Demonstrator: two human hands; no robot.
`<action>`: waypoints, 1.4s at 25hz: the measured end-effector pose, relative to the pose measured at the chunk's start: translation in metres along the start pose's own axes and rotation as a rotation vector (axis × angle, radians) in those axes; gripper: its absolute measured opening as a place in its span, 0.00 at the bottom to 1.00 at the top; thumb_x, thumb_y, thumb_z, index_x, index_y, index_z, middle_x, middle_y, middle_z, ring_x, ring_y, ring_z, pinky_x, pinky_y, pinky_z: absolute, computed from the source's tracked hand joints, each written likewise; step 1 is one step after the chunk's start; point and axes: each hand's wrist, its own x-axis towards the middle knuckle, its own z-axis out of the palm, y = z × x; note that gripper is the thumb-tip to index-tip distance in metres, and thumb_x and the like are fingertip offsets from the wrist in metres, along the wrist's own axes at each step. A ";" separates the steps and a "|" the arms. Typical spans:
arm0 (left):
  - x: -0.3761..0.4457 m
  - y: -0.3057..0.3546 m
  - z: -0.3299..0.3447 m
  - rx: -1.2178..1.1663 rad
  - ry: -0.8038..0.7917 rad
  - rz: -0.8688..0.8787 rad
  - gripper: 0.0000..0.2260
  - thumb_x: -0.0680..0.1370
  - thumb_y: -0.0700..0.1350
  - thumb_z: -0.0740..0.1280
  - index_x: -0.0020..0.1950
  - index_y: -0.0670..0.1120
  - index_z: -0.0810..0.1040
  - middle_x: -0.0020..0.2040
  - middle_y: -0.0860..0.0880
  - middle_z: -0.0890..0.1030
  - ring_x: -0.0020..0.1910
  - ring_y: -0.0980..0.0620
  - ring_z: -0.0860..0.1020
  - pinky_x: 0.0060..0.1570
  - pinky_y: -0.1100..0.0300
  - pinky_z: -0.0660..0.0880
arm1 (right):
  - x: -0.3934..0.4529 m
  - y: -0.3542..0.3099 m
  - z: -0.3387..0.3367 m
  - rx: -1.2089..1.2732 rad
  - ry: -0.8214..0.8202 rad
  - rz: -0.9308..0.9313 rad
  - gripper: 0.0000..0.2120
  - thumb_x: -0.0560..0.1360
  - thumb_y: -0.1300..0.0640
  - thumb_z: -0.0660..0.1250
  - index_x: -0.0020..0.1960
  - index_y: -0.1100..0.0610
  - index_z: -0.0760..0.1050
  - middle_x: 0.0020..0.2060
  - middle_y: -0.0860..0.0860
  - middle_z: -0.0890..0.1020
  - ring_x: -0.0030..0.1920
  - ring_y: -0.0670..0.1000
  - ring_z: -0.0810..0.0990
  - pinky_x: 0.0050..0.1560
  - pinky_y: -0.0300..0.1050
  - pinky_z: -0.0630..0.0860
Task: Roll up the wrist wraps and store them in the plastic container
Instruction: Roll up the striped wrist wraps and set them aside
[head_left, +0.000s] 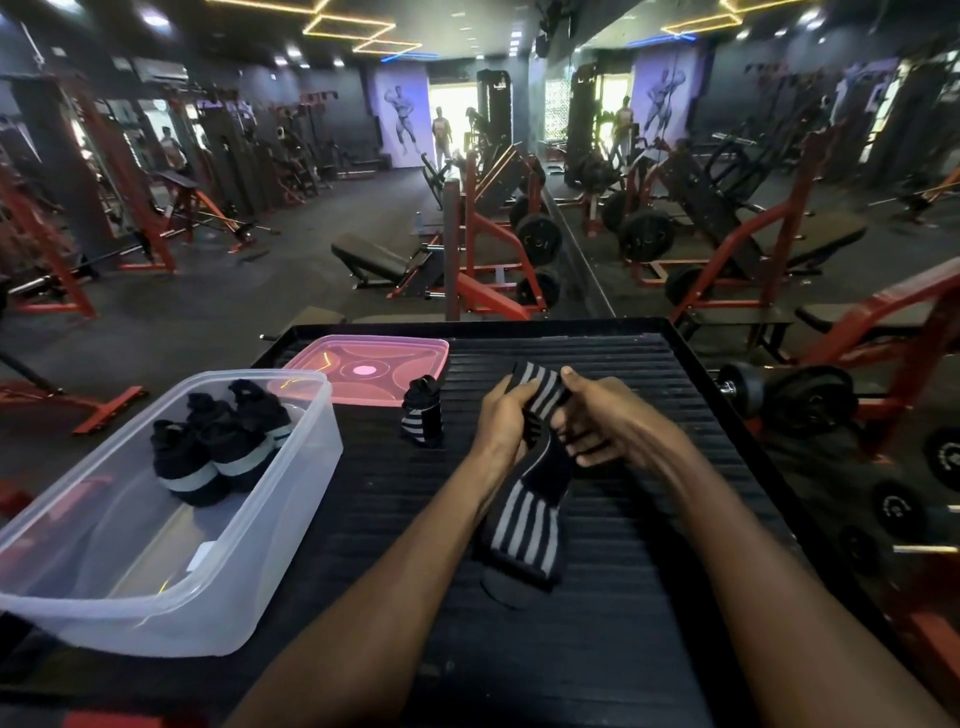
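- Wrist wrap (524, 512), black with grey stripes, is held above the ribbed black surface (649, 519); its lower end trails down onto it.
- Left hand (501, 415) grips the wrap's upper part, fingers curled round it.
- Right hand (597, 415) pinches the same end, thumb on top.
- Rolled wrap (422, 413) stands upright near the pink lid (363, 366).
- Plastic container (291, 467), left, holds three rolled wraps (218, 447).

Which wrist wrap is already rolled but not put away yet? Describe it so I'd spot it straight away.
Start at the black ribbed platform in front of the person. Near its far left sit a clear plastic container and a pink lid. The rolled wrist wrap stands upright just right of them, alone on the platform, unlike the rolls inside the container or the loose strip in the hands.
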 end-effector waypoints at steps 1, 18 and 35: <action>0.001 -0.002 0.001 -0.031 -0.016 -0.007 0.08 0.80 0.35 0.62 0.46 0.42 0.80 0.36 0.46 0.84 0.36 0.49 0.81 0.39 0.58 0.78 | 0.003 0.000 0.001 0.004 0.086 -0.009 0.31 0.80 0.34 0.56 0.43 0.60 0.80 0.35 0.56 0.84 0.33 0.54 0.81 0.35 0.46 0.80; 0.009 -0.004 -0.019 0.006 -0.014 -0.007 0.09 0.80 0.36 0.65 0.58 0.39 0.82 0.53 0.39 0.85 0.54 0.42 0.84 0.56 0.49 0.80 | 0.008 0.006 0.002 0.284 -0.105 -0.145 0.03 0.78 0.56 0.70 0.48 0.55 0.78 0.46 0.55 0.86 0.44 0.54 0.84 0.50 0.57 0.81; 0.015 -0.005 -0.018 0.304 0.209 0.242 0.12 0.80 0.44 0.66 0.38 0.41 0.79 0.34 0.44 0.79 0.35 0.51 0.76 0.39 0.55 0.72 | 0.008 0.001 0.013 0.165 0.072 -0.480 0.12 0.75 0.65 0.69 0.57 0.56 0.82 0.36 0.52 0.83 0.28 0.48 0.78 0.29 0.40 0.74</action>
